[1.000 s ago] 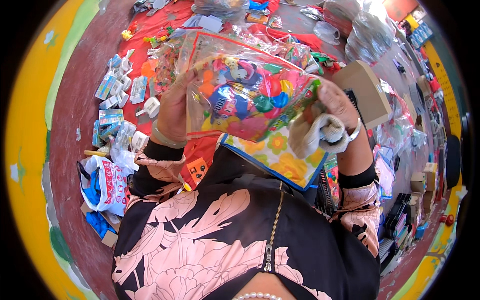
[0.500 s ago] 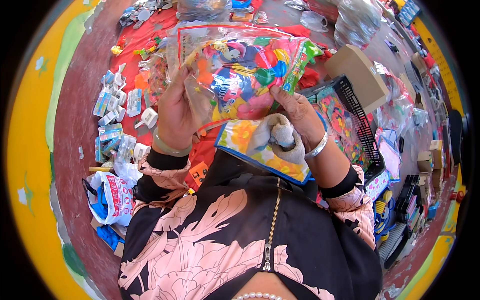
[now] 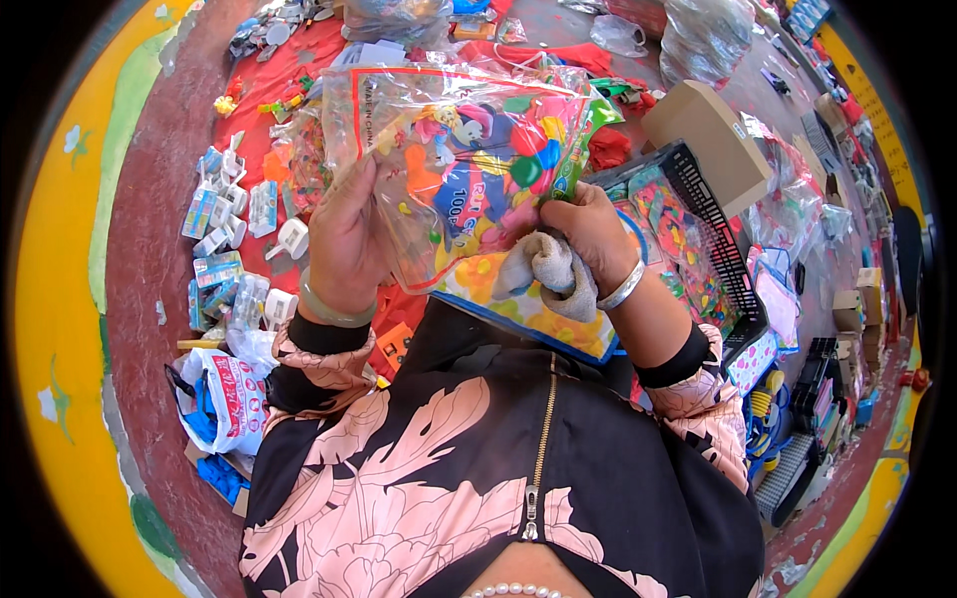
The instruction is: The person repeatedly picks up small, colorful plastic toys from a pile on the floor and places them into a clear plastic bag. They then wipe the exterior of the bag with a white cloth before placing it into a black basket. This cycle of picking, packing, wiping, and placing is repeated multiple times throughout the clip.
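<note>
A clear plastic bag of colourful balloons (image 3: pixel 523 171) is held up in front of me, its red-edged flap towards the left. My left hand (image 3: pixel 347 244) grips its left side, fingers partly hidden behind the plastic. My right hand (image 3: pixel 595 231) is closed on its lower right corner, next to the green printed edge. Just under my right hand sits a bunched grey cloth (image 3: pixel 548 267); I cannot tell whether the hand touches it. A yellow floral cloth with blue edging (image 3: pixel 583 334) lies across my lap below the bag.
To the right stands a black plastic crate (image 3: pixel 713 209) with colourful packets, beside an open cardboard box (image 3: pixel 706 140). White plastic items in blue packaging (image 3: pixel 211 204) lie at the left, above a white carrier bag (image 3: pixel 234 399). Clear plastic bags (image 3: pixel 703 45) sit at the far side.
The balloon bag has turned and shifted a little left, its flap now spread wider. The fingers of my right hand have curled in more around its corner.
</note>
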